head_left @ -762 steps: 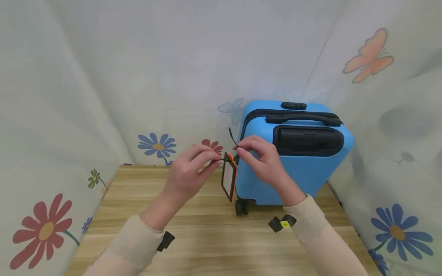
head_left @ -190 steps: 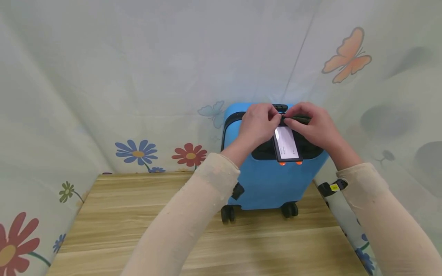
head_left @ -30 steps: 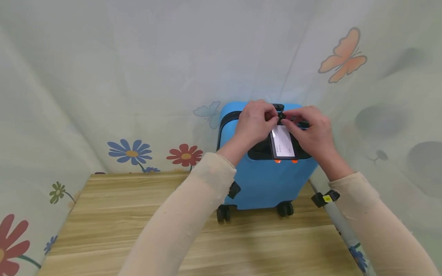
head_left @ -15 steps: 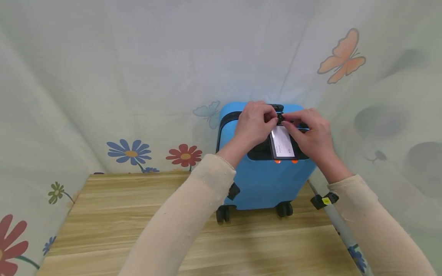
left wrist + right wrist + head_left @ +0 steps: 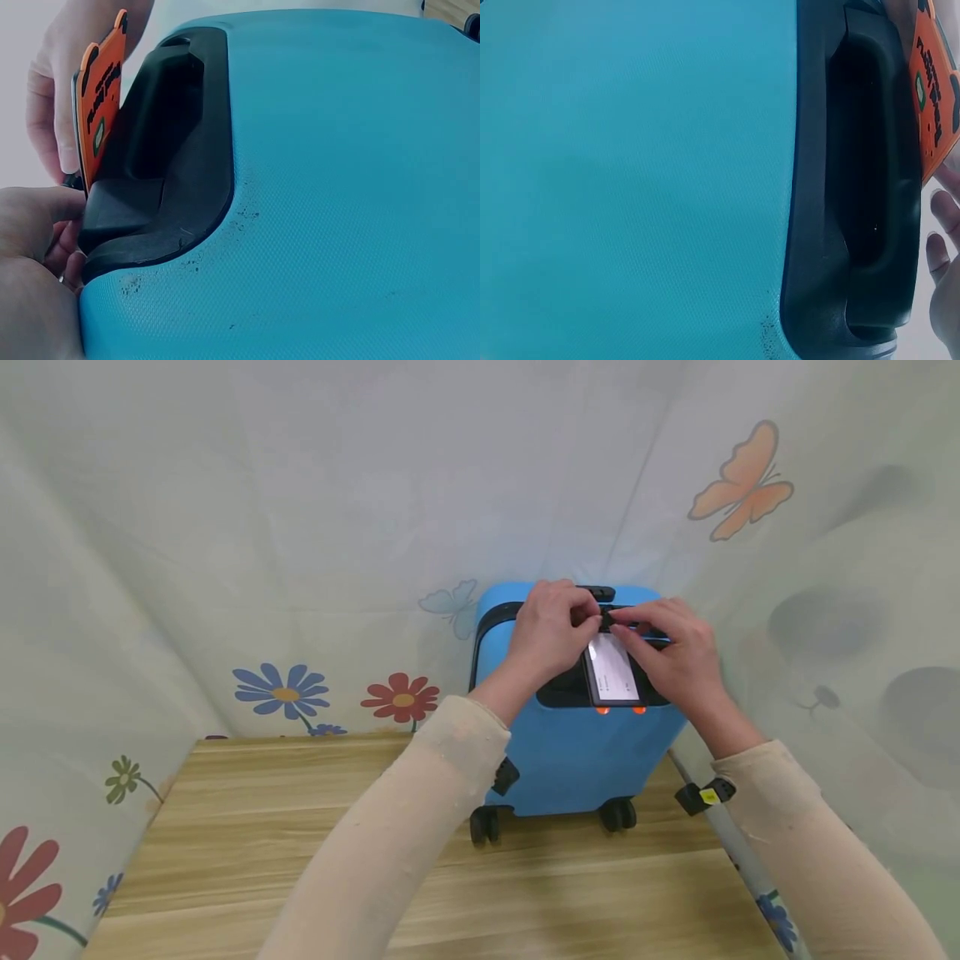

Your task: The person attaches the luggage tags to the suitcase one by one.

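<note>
A blue suitcase [image 5: 585, 760] stands upright, its black handle partly hidden behind the hands. A luggage tag [image 5: 613, 668] hangs at the handle, white card side outward in a black frame. Its orange back [image 5: 103, 94] faces the suitcase in the left wrist view. My left hand [image 5: 551, 622] pinches the tag's black strap [image 5: 607, 617] at the top, thumb against curled fingers. From the other side my right hand [image 5: 678, 647] pinches the same strap between thumb and forefinger. The strap's ends are mostly hidden by the fingertips.
The suitcase's wheels [image 5: 618, 814] rest on a wood-grain table [image 5: 300, 827]. A pale curtain [image 5: 337, 527] printed with flowers and butterflies hangs behind and at both sides. The recessed black pull-handle housing [image 5: 161, 142] lies right beside the tag.
Long before, the tag was held left of the suitcase with its strap loose; later it came to the handle. Over the last second the right fingertips have shifted slightly at the strap.
</note>
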The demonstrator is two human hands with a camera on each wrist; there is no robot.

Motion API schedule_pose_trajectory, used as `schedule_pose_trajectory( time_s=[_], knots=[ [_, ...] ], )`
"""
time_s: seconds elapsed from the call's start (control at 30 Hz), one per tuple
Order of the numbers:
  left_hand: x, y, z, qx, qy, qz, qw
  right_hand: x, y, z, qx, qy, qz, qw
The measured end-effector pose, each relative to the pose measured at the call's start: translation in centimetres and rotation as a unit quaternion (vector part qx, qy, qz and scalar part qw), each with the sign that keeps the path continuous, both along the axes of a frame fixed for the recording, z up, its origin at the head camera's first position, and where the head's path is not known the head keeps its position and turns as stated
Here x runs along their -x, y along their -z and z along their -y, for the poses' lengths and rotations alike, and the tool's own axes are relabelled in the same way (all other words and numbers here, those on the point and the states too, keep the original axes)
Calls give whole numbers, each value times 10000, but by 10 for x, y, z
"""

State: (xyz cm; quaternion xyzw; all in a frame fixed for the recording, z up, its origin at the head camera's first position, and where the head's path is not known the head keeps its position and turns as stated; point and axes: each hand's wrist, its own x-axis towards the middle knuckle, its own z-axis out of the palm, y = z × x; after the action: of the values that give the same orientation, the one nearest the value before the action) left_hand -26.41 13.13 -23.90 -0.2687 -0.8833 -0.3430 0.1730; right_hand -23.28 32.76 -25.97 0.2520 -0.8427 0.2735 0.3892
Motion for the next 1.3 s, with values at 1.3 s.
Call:
schedule_pose_trajectory(
  time_s=[1.3],
  knots=[
    [-2, 0, 1, -45, -33, -86, 9999, 8, -41, -6, 494, -256, 2899, 9554]
  ],
)
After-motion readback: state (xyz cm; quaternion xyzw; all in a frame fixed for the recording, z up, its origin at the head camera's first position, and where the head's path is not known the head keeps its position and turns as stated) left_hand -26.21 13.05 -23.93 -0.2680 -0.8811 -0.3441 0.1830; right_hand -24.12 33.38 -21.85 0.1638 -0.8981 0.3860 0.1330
